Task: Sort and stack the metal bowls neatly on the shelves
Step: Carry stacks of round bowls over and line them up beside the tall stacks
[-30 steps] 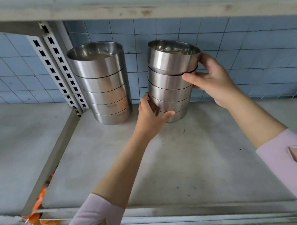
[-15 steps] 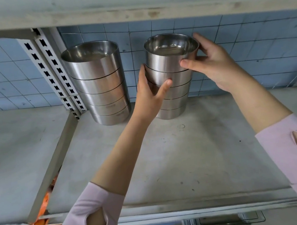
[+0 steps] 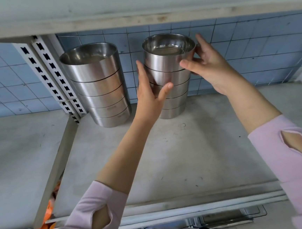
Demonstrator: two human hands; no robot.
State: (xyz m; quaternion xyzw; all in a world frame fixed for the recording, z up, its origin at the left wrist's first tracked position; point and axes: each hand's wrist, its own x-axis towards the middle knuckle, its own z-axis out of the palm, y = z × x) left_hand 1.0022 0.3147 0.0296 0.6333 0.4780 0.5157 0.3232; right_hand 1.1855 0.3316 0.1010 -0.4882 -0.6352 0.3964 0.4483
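**Both hands on the right stack at the back of the shelf**

The grey, scuffed metal shelf (image 3: 168,158) fills the middle of the view, and both piles of bowls stand at its far edge, against the blue tiled wall (image 3: 250,50). The right stack (image 3: 173,92) of round brushed-steel bowls, nested mouth up, stands at twelve o'clock on the shelf. The left stack (image 3: 100,86) of the same steel bowls, five high, stands at eleven o'clock, near the first but apart from it, with tile showing between them.

The left hand (image 3: 148,96) reaches up from six o'clock. Its fingers are straight and lie flat along the nine o'clock side of the right stack, with the thumb spread out across the front of the middle bowls. It curls round nothing.

The right hand (image 3: 210,67) comes in from four o'clock and holds the top bowl (image 3: 167,58) of that stack. The thumb presses on the bowl's front wall while the fingers reach round behind the rim at three o'clock. The top bowl sits level in the bowl beneath it.

A white slotted steel upright (image 3: 52,77) runs down at ten o'clock, just beside the left stack. A pale upper shelf (image 3: 137,6) crosses the top of the view. Both forearms wear pale pink sleeves (image 3: 295,165) with teardrop cut-outs. Something orange (image 3: 47,214) shows through the gap at seven o'clock.
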